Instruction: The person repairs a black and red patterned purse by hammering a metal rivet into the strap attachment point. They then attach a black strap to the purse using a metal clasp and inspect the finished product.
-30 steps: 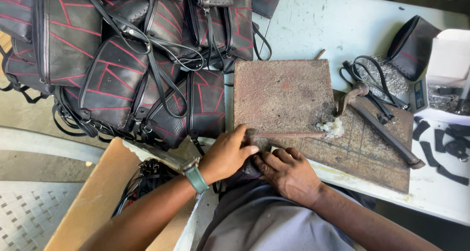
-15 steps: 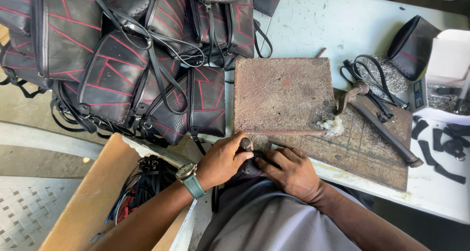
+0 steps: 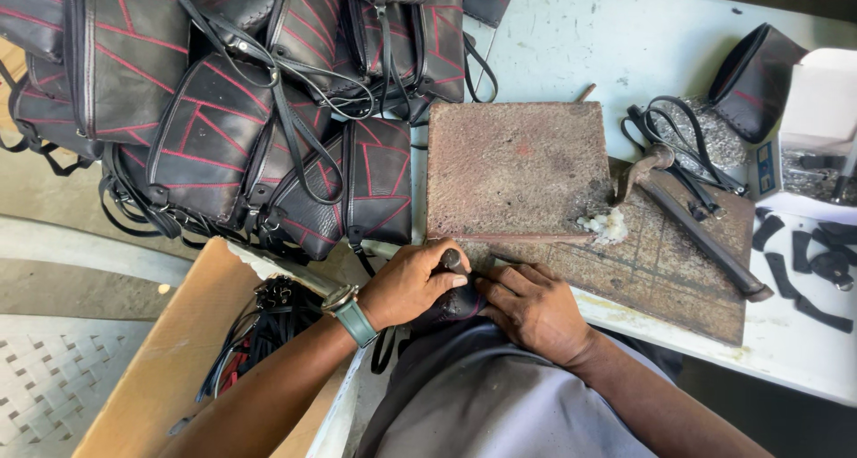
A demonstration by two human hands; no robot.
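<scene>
My left hand [image 3: 406, 284], with a watch on its wrist, is closed around a dark tool handle [image 3: 453, 260] at the near edge of the table. My right hand [image 3: 533, 308] presses down on a dark leather piece [image 3: 455, 303] that lies between both hands; most of that piece is hidden. Just beyond my hands lies a thick rusty metal slab [image 3: 513, 168] on a scratched brown work board [image 3: 665, 266]. A hammer [image 3: 687, 217] rests across the board, to the right of the slab.
A heap of black leather bags with red stitching [image 3: 232, 110] fills the left of the white table [image 3: 571, 38]. A cardboard box [image 3: 170, 360] with black straps stands lower left. Another black bag [image 3: 754, 79], a white box [image 3: 826, 110] and leather scraps [image 3: 817, 270] lie at right.
My hands stay together at the table's near edge, with the left hand shifted a little lower and left over the dark piece. The camera view has drifted slightly.
</scene>
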